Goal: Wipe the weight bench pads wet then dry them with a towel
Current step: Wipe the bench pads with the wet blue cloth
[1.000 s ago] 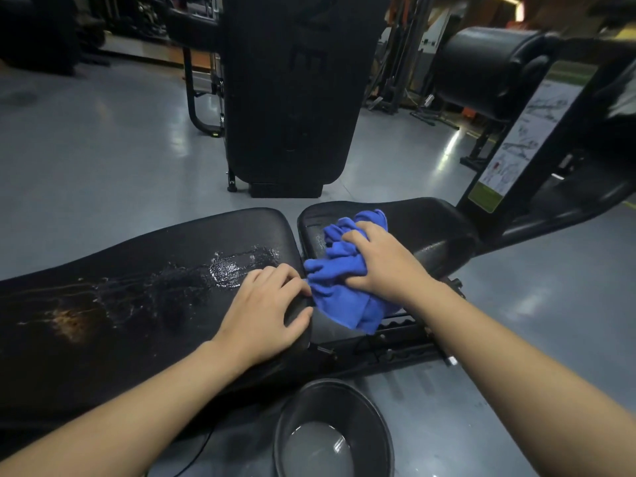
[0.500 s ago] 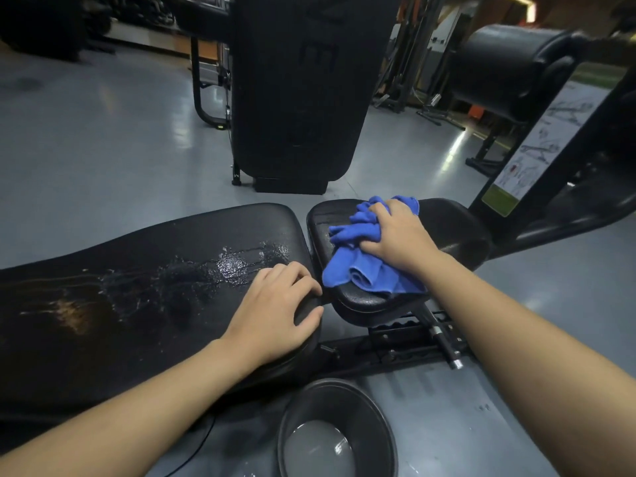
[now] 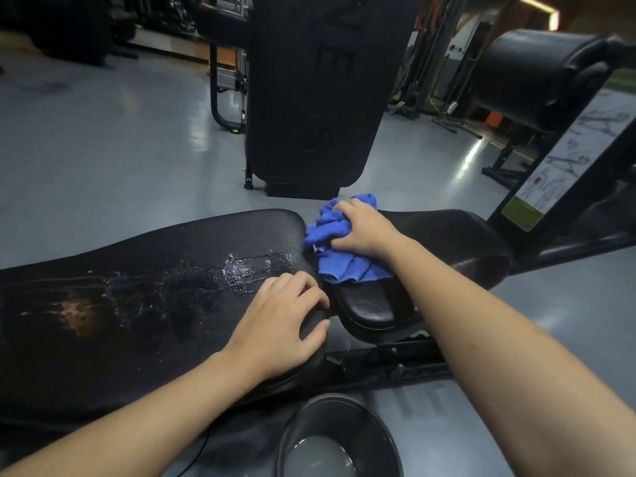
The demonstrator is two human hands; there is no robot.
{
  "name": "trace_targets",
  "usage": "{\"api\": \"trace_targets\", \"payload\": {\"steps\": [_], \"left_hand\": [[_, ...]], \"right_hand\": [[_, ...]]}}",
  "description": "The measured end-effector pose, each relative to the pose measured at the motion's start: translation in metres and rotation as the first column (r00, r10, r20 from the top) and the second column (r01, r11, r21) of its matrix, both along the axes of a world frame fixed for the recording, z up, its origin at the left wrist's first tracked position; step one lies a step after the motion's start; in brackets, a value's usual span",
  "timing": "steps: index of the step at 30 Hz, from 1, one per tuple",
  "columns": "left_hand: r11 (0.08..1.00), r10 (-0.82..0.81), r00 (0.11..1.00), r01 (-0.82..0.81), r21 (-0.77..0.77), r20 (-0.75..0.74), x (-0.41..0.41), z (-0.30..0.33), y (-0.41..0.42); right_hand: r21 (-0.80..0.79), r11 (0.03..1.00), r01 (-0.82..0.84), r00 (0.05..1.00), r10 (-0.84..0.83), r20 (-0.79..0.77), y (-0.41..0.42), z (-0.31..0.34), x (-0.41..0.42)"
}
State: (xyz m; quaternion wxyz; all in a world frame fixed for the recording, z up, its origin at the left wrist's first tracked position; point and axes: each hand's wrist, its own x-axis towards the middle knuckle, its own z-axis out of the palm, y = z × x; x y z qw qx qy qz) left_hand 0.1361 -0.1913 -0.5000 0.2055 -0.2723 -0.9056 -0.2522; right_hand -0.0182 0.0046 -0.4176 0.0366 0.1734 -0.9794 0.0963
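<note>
Black vinyl covers the long back pad (image 3: pixel 137 304) of the bench, which fills the left half of the view. A worn brownish patch (image 3: pixel 77 315) shows near its left end, and a film of water (image 3: pixel 241 270) glistens across the middle and toward its right end.

The left hand (image 3: pixel 278 328) lies palm down on the near right corner of this pad. Its fingers (image 3: pixel 303 290) are loosely spread and bent over the pad's right edge, with the thumb along the near side. It grips nothing but the pad itself.

Just right of that edge, across a narrow gap, sits the smaller seat pad (image 3: pixel 447 239). A crumpled blue cloth (image 3: pixel 340 266) lies on the left end of the seat pad, reaching from its far edge toward its near edge. The right hand (image 3: pixel 364 228) presses down on top of the cloth near the far left corner, fingers curled and clutching a bunch of the fabric, the forearm stretching back to the lower right.

Below the gap between the two pads, the dark metal frame (image 3: pixel 395 366) of the bench runs to the right. On the grey floor (image 3: pixel 86 149) at the near side stands a dark round bowl (image 3: pixel 378 425) with water in it.

At the far right, an instruction chart (image 3: pixel 564 160) is fixed to an upright of another machine.
</note>
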Motion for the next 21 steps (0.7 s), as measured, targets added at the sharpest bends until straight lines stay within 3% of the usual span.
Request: {"api": "trace_targets", "payload": {"steps": [5,14,21], "left_hand": [[1.0,0.002,1.0,-0.002,-0.003,-0.023,-0.001,-0.002,0.0],[1.0,0.001,1.0,0.0,0.009,-0.015,0.0,-0.003,-0.003],[1.0,-0.005,1.0,0.005,0.009,-0.006,0.0,-0.002,-0.004]], "right_hand": [[-0.096,0.993,-0.063,0.998,0.063,0.001,0.032,0.002,0.04],[-0.074,0.978,0.197,0.972,-0.205,-0.118,0.128,0.025,0.079],[-0.272,0.889,0.369,0.876,-0.43,-0.218,0.154,0.017,0.086]]}}
